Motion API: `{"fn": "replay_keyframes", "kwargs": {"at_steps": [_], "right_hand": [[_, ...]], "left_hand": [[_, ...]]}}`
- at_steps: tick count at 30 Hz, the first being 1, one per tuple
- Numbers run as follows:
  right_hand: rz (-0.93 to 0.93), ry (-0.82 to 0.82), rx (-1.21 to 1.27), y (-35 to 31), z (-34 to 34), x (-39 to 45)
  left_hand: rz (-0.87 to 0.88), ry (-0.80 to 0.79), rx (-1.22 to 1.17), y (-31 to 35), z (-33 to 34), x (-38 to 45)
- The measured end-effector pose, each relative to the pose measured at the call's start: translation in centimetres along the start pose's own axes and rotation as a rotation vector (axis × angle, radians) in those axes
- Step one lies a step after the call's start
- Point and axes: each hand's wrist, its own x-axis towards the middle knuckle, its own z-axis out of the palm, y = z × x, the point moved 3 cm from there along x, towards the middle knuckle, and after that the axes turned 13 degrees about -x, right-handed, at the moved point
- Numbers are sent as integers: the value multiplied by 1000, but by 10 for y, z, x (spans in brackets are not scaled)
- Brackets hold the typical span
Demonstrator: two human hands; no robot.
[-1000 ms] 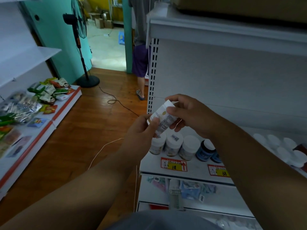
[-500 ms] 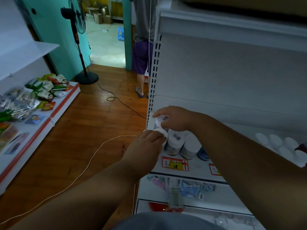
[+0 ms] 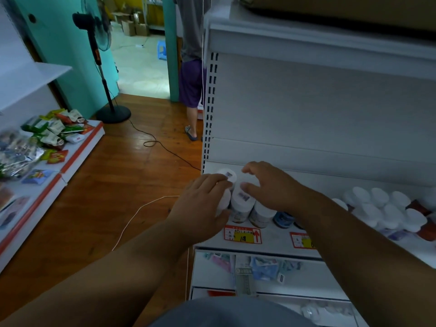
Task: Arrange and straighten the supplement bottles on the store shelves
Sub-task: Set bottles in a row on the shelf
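Observation:
On the white shelf point(image 3: 278, 241) stands a row of white-capped supplement bottles. My left hand point(image 3: 203, 201) wraps around the front-left bottle point(image 3: 225, 200) at the shelf's left end. Behind it stands another bottle point(image 3: 228, 175) with a sticker on its cap. My right hand point(image 3: 271, 187) hovers with fingers spread over the row, its thumb resting on the cap of the stickered bottle point(image 3: 243, 199). Beside that stand a further white-capped bottle point(image 3: 262, 214) and a blue bottle point(image 3: 283, 219). Several more white caps point(image 3: 382, 208) cluster at the right.
A price tag point(image 3: 243, 236) marks the shelf edge. The shelf below holds small packets point(image 3: 262, 267). A person point(image 3: 192, 86) stands past the shelf's end. A standing fan point(image 3: 101, 43) and cables point(image 3: 165, 147) are on the wooden floor. Snack packets point(image 3: 54, 133) lie on a low left shelf.
The bottle I held up in both hands came down onto the shelf's left end. My right hand let go and now hovers over the row; my left hand moved onto the front bottle.

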Motion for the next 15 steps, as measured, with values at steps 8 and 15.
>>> {"fn": "replay_keyframes", "kwargs": {"at_steps": [8, 15], "right_hand": [[10, -33, -101, -12, 31, -28], [-123, 71, -200, -6, 41, -20]], "left_hand": [[15, -431, 185, -15, 24, 35], [-93, -331, 186, -17, 32, 29]]}}
